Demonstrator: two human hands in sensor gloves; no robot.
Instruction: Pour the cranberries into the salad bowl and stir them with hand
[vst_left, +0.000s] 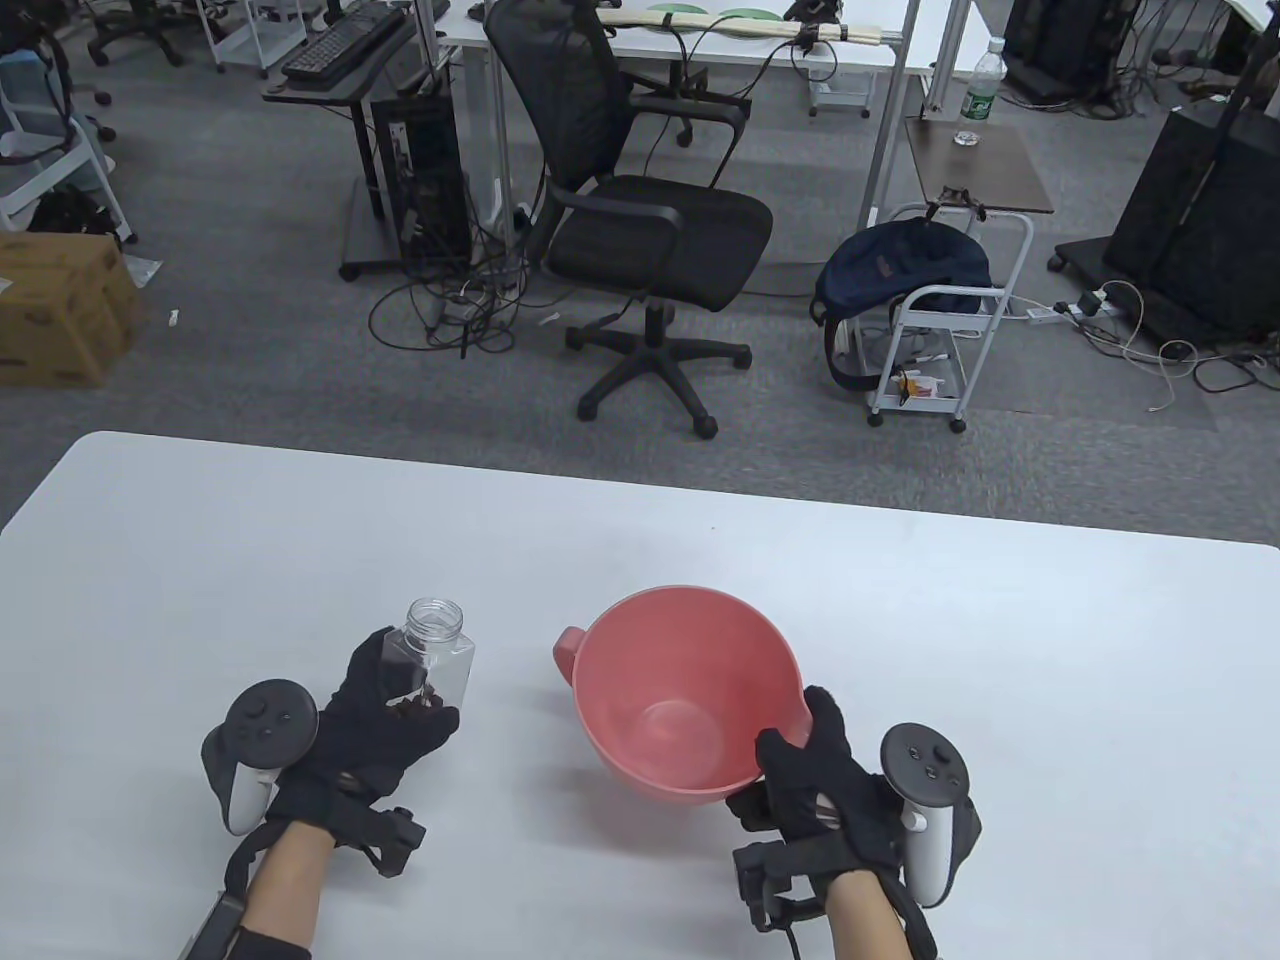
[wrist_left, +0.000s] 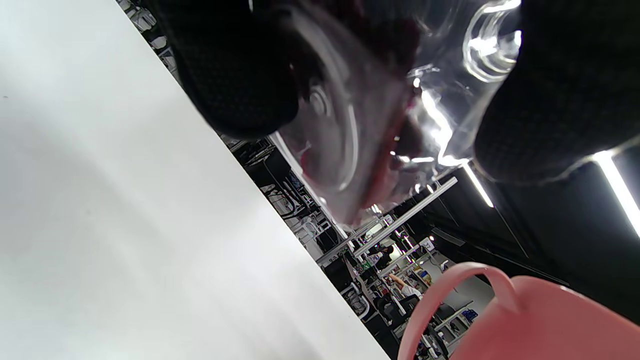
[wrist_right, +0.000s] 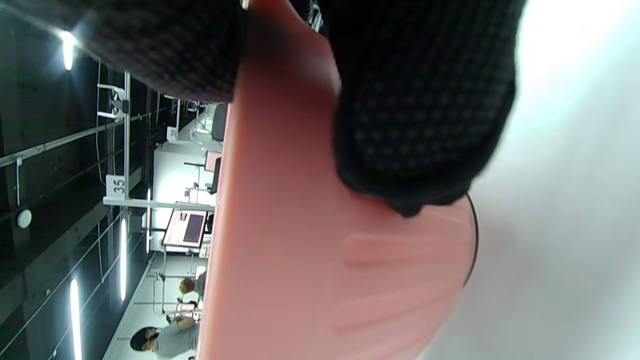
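Clear square jar (vst_left: 432, 660), pink bowl (vst_left: 690, 640).

On the table (vst_left: 200, 560): one pink bowl (vst_left: 690, 690), one clear jar (vst_left: 430, 660) with no lid, holding a small heap of cranberries (vst_left: 415, 708), too many and too clumped to count. Two gloved hands, left (vst_left: 375, 725) and right (vst_left: 815, 775), each with one tracker, two trackers in all. Beyond the table: one black chair (vst_left: 640, 220) nearby, one cart (vst_left: 935, 320), one backpack (vst_left: 900, 270), one cardboard box (vst_left: 60, 305), one green-labelled bottle (vst_left: 985, 82).
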